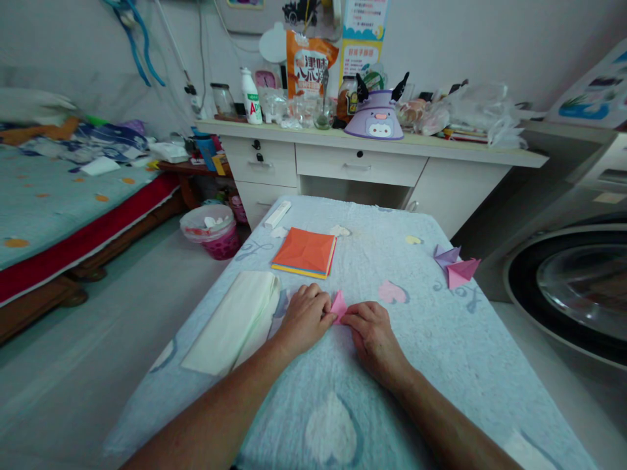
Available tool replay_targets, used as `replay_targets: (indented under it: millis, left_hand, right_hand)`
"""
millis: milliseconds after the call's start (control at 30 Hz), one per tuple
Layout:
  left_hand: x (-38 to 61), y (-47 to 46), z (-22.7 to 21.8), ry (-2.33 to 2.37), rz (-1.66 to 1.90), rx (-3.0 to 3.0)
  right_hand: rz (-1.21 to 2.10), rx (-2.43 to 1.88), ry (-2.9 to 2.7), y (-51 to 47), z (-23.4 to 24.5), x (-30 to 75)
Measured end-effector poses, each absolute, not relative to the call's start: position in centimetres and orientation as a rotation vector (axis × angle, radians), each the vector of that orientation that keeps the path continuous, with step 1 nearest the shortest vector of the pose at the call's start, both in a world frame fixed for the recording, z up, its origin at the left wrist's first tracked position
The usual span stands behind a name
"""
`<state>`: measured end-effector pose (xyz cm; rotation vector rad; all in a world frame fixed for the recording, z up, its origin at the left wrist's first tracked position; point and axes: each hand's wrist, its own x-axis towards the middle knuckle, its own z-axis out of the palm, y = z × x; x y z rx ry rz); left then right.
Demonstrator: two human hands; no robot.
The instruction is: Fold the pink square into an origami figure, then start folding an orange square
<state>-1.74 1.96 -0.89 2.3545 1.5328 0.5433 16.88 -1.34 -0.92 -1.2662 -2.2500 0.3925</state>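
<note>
A small folded piece of pink origami paper (339, 304) stands pointed end up between my hands, over the middle of the cloth-covered table. My left hand (307, 317) pinches its left edge, fingers curled in. On its right edge, my right hand (371, 331) closes with thumb and fingertips. The fingers hide the lower parts of the paper. Beyond my left hand lies a stack of square origami paper (304, 252), orange on top with yellow and blue edges below. Two folded paper pieces, one purple (445, 256) and one pink (462, 273), sit at the table's right edge.
Left of my forearm lies a folded whitish sheet or bag (234, 324). A narrow white box (277, 214) rests at the far left corner. Behind the table stands a cluttered white desk (360, 149). A washing machine (578, 215) is at right, a bin (215, 235) and bed (73, 196) at left.
</note>
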Motion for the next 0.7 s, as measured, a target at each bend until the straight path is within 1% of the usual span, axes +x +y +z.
replay_targets:
  millis: [233,700]
  left_hand:
    - [-2.3,2.0,-0.9,1.535,0.583,2.265]
    - [-2.6,1.9,-1.0,1.513,0.499,2.27]
  right_hand:
    - [0.345,-1.27,-2.319,-1.9,-0.7,17.1]
    - [0.205,-1.321,-2.498,-2.6,-0.7,17.8]
